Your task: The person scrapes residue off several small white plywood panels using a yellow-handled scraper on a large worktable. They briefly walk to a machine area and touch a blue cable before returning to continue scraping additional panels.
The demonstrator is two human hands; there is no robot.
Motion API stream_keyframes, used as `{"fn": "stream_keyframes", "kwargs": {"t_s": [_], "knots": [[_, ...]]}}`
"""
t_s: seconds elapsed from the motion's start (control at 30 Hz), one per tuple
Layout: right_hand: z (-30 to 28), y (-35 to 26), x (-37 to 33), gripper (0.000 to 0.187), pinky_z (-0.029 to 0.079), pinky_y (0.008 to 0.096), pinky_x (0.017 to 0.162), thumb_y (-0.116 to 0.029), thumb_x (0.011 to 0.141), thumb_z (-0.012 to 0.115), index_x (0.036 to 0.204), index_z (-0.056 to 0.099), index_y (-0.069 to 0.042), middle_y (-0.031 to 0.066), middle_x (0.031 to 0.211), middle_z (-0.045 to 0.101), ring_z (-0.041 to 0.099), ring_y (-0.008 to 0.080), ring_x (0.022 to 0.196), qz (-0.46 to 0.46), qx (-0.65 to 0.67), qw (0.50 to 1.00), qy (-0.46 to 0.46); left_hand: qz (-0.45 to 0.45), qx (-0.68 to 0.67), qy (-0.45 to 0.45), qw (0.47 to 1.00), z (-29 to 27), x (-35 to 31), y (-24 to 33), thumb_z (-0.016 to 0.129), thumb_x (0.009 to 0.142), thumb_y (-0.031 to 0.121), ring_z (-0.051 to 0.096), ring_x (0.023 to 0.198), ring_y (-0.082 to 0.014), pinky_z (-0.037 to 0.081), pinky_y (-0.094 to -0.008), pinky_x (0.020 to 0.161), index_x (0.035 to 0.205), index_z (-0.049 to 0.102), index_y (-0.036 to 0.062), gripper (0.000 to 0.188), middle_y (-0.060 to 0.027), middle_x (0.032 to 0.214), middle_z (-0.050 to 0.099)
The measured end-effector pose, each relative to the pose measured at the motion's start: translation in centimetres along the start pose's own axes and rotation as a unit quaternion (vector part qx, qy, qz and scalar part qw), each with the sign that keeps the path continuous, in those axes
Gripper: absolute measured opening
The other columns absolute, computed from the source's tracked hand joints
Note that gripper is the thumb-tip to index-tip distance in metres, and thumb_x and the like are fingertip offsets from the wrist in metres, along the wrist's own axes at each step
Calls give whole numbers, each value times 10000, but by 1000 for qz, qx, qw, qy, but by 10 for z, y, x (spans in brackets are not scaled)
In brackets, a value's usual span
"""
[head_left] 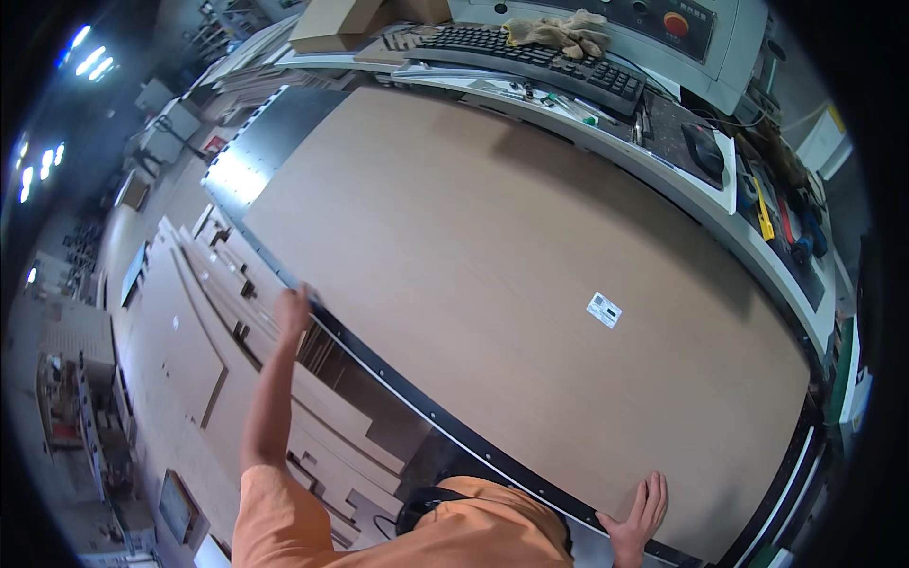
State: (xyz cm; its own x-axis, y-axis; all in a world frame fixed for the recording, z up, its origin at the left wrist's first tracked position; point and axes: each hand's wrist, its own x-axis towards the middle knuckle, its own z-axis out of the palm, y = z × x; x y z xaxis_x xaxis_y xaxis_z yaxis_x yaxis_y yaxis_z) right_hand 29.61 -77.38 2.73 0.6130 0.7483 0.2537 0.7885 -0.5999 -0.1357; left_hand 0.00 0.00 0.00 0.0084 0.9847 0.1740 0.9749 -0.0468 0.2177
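Observation:
A large brown flat board (454, 237) lies on the machine bed in front of me, with a small white printed label (604, 310) stuck on its right half. My left hand (294, 307) is at the board's near left edge, by the dark metal rail (379, 369); its fingers look curled, but what they grip, if anything, I cannot make out. At the near right, my right hand (640, 516) rests on the board's near edge, fingers stretched out and thumb apart, with nothing in it.
Along the far side runs a shelf with a black keyboard (530, 62), work gloves (563, 33), a mouse (704, 150) and a yellow-handled tool (763, 210). A red button (675, 24) sits on the control panel. Cut panels (189, 341) are stacked at my left.

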Motion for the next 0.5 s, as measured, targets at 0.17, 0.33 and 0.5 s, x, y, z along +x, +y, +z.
{"fn": "stream_keyframes", "kwargs": {"t_s": [0.17, 0.33, 0.5], "knots": [[12, -45, 42, 931, 409, 636, 1068, -677, 744, 756, 1305, 530, 31, 263, 1375, 549, 505, 497, 1298, -18, -39, 997, -61, -13, -56, 30, 998, 41, 110, 14, 537, 995, 537, 663, 1025, -504, 504, -558, 900, 1020, 698, -97, 654, -327, 1040, 700], [11, -49, 44, 780, 402, 637, 1099, -472, 869, 745, 1397, 483, 40, 269, 1422, 518, 480, 489, 1338, -7, -1, 998, -66, -50, -24, 31, 998, 59, 233, -8, 551, 992, 470, 630, 1145, -496, 480, -540, 999, 1246, 594, -100, 626, -349, 1186, 665], [19, -56, 40, 471, 412, 606, 1116, -304, 981, 655, 1285, 576, 48, 258, 1373, 558, 540, 435, 1286, -11, -90, 994, -54, 0, -47, 123, 991, 109, 328, -59, 533, 995, 465, 587, 1187, -519, 458, -540, 1006, 1278, 563, -76, 611, -362, 1246, 630]]}}
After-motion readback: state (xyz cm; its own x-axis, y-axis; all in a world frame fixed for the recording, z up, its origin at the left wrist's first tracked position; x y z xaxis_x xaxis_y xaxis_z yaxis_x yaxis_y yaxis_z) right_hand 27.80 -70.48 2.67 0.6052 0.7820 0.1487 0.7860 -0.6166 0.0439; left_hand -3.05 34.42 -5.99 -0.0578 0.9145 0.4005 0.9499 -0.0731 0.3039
